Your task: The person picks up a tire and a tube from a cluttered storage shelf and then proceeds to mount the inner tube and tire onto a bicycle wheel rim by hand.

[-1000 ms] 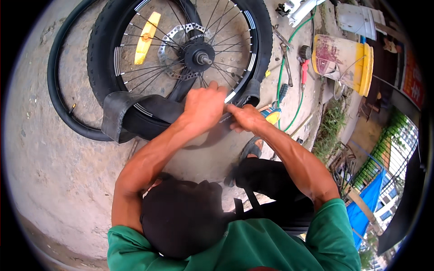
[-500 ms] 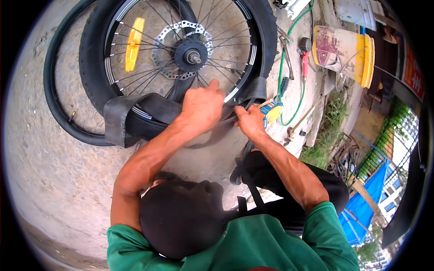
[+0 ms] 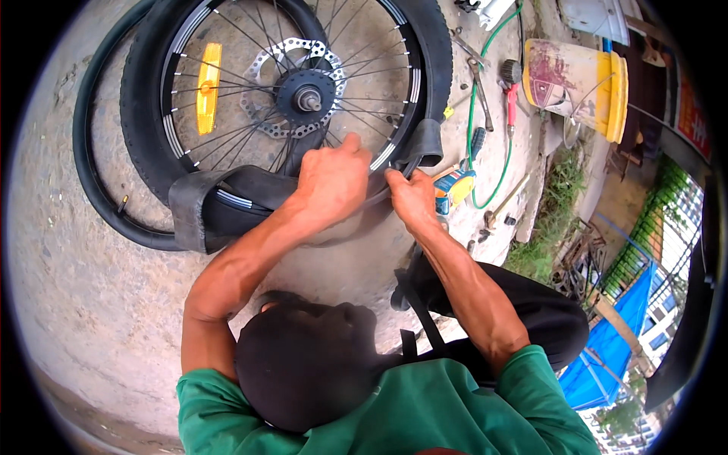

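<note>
at the near edge of the wheel (image 3: pixel 307 98), the black rubber strip (image 3: pixel 262 182), probably light, pliable and springy, has the left hand (image 3: pixel 334 180) clamped over it and the right hand (image 3: pixel 414 199) pinching its lip, seemingly the surest hold

I have two hands here, one left hand (image 3: pixel 334 178) and one right hand (image 3: pixel 413 199). There is one spoked wheel (image 3: pixel 307 98) with one black tyre (image 3: pixel 141 98), one perforated brake disc (image 3: pixel 262 63) and one yellow reflector (image 3: pixel 208 89); one looped inner tube (image 3: pixel 82 129); one green hose (image 3: pixel 470 114); one yellow-rimmed bucket (image 3: pixel 561 80); and one blue tarp (image 3: pixel 618 341). Metal tools (image 3: pixel 479 95) overlap, so I cannot count them surely.
</note>
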Tool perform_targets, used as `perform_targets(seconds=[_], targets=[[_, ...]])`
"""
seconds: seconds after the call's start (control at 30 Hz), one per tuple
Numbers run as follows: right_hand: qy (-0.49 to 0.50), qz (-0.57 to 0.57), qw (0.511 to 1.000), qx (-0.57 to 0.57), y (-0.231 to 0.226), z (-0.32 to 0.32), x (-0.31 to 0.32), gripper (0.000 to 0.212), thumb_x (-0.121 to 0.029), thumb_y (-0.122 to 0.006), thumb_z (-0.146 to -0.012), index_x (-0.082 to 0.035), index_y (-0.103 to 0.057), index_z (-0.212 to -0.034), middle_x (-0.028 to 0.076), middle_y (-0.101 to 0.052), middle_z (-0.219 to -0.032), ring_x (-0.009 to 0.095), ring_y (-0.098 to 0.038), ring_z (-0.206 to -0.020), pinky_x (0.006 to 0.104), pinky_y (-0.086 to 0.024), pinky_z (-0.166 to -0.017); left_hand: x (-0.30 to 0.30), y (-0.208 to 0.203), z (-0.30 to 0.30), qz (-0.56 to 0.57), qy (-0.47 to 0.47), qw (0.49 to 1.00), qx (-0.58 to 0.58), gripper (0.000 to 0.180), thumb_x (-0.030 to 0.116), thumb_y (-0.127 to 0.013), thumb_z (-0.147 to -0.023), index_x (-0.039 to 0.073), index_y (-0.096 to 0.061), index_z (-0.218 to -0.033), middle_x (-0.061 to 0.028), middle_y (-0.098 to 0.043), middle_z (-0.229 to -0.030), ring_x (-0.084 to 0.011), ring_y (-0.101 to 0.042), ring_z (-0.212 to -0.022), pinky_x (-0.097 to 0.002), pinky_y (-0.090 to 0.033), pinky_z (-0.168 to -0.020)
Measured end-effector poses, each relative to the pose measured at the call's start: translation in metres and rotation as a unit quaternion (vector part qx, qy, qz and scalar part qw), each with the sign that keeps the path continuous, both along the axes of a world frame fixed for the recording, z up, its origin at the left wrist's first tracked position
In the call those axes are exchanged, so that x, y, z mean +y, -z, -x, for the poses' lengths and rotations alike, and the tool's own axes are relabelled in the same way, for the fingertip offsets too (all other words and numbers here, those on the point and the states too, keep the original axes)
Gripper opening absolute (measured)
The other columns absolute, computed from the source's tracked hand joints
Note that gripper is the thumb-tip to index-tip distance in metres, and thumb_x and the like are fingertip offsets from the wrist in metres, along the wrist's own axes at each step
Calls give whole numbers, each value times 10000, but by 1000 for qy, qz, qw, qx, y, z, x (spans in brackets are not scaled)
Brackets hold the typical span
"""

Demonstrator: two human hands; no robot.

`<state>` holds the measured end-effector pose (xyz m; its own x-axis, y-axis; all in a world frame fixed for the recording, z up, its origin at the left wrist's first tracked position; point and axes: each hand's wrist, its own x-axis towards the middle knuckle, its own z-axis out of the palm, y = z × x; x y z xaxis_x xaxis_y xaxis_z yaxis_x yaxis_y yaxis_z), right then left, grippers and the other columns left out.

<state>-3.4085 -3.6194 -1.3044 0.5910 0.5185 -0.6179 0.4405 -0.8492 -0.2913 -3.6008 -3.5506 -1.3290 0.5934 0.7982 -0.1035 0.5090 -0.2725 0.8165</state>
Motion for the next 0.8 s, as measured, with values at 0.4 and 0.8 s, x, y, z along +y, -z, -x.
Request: perform_targets(seconds=[0.4,0.8], targets=[[-27,-43,998,-36,-26,26,4,370,-325,-686,-939,39,-746,-959,237,-766,-854,354,-769,-834,441,-567,-810,-6,1,3,-11,-3,1000,-9,75,109,-697,-910,38,-674,-904,-155,-634,-979,-392,-726,-708,-530,-570,-613],[-85,-45,995,-34,-58,31,7,352,-286,-674,-914,63,-721,-906,237,-728,-767,398,-734,-745,464,-555,-739,-12,-29,8,-74,56,991,101,203,176,-750,-914,27,-695,-1042,-131,-647,-1087,-360,-737,-770,-492,-584,-694]])
